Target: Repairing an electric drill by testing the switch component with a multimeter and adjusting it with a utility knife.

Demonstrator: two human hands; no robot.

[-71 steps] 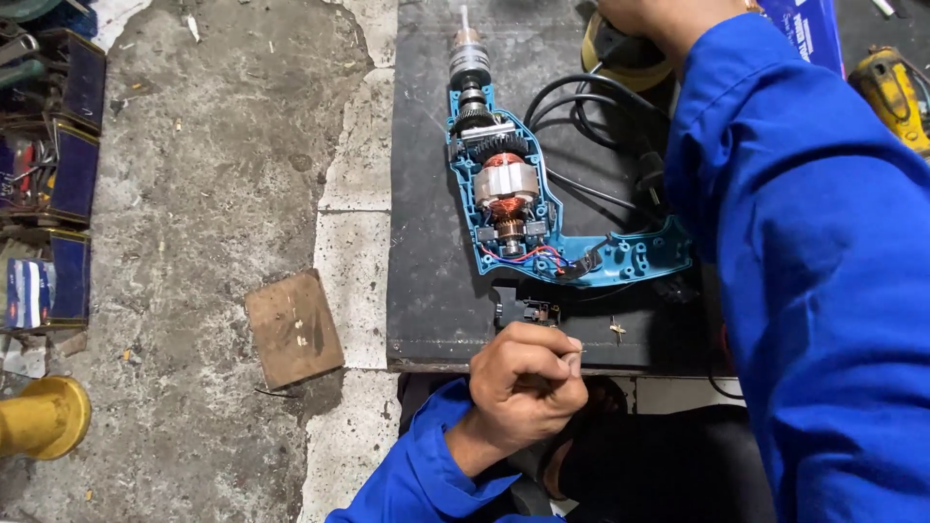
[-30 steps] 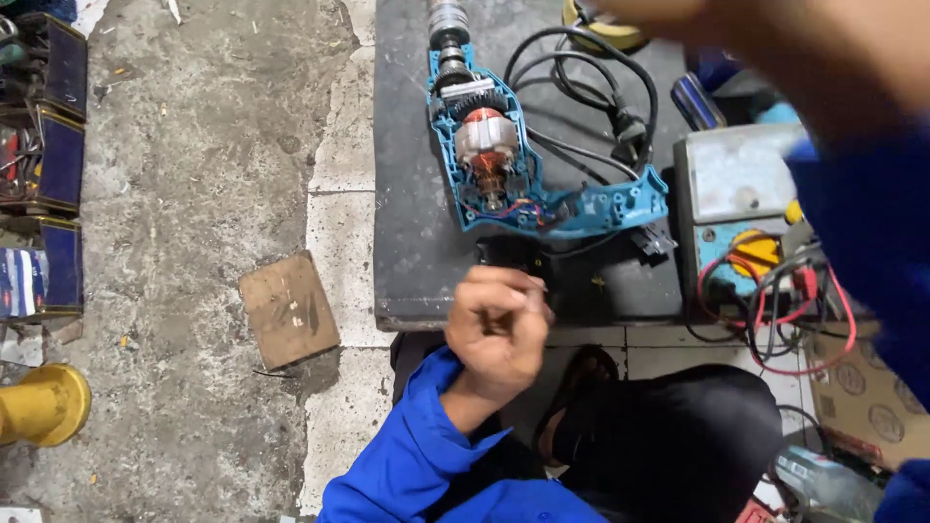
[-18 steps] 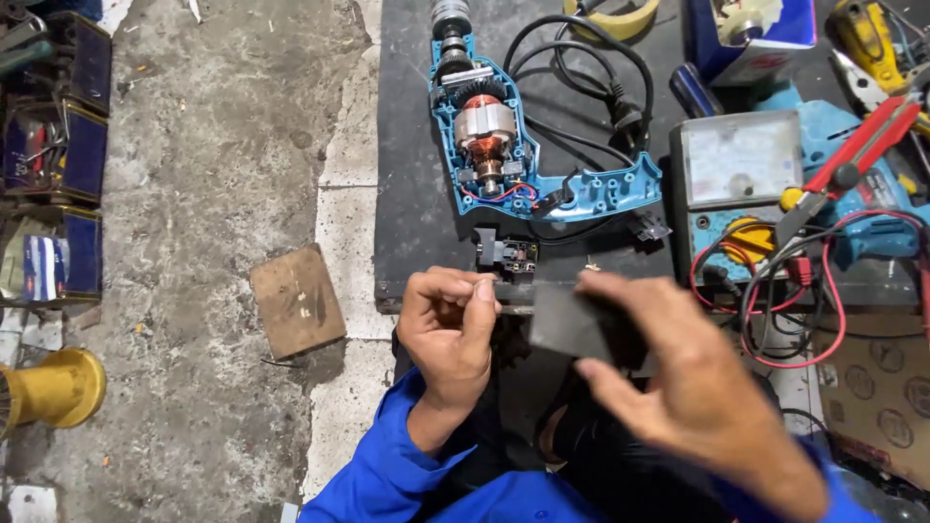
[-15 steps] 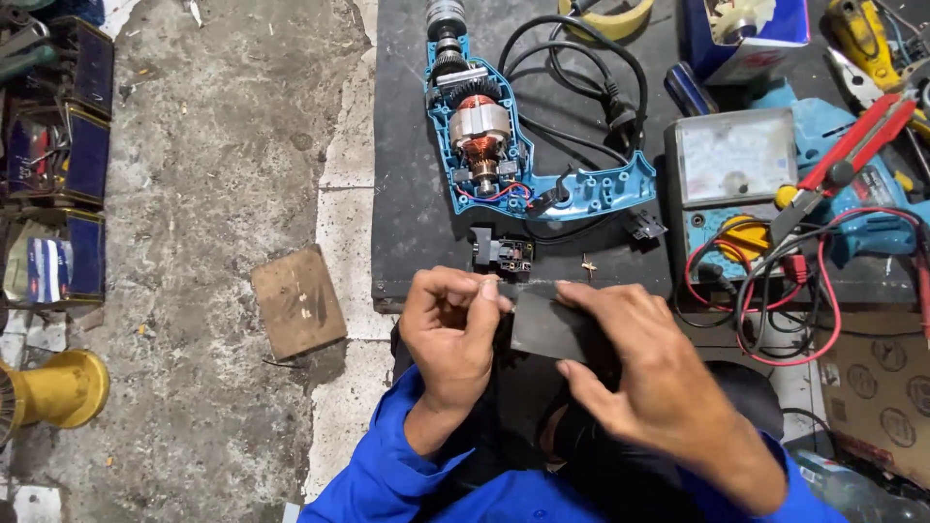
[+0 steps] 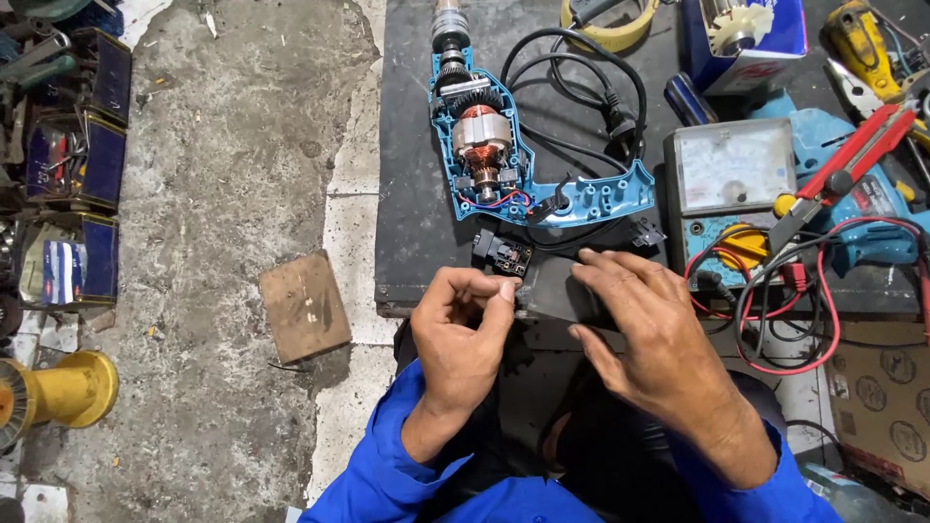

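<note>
A flat dark-grey rectangular piece (image 5: 557, 295) lies at the near edge of the black bench, partly covered by the right hand (image 5: 654, 334), while the left hand (image 5: 463, 334) pinches its left end. Just beyond it sits a small black switch block (image 5: 502, 255), wired to the opened blue drill (image 5: 504, 160).

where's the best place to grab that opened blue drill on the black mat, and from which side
Probably the handle of the opened drill, taken from above across its outer walls. It lies flat and open side up, jutting right, clear of the exposed copper-wound motor and loose red wires. The black cord loops beside it, so lift slowly.
</note>
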